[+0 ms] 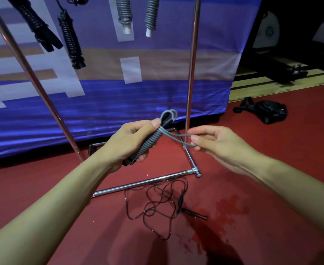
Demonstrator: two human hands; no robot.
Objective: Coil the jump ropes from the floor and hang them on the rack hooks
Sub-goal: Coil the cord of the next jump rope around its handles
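Grey cord, wound into a tight bundle, makes up the grey jump rope (145, 143) held in front of the rack. The left hand (127, 143) has its grip curled round the middle of the bundle, thumb pressed near the top, so the coiled length runs slantwise through the fist with its lower end poking out below the fingers and a pair of loops standing up above the thumb. A loose tail of the same cord leaves the top of the bundle and runs across to the right hand (217, 143), whose grip pinches it between thumb and fingertips, just apart from the bundle.

Below the hands, on the red floor (271, 188), a thin black jump rope (157, 203) lies in loose tangled loops with its handles beside it, just in front of the rack's (192, 73) chrome base bar. Four coiled ropes, two black and two grey, hang at the top of the rack. Behind stands a blue and white banner (119, 96); to the right a black bag (268, 111) lies on the floor near dark equipment.
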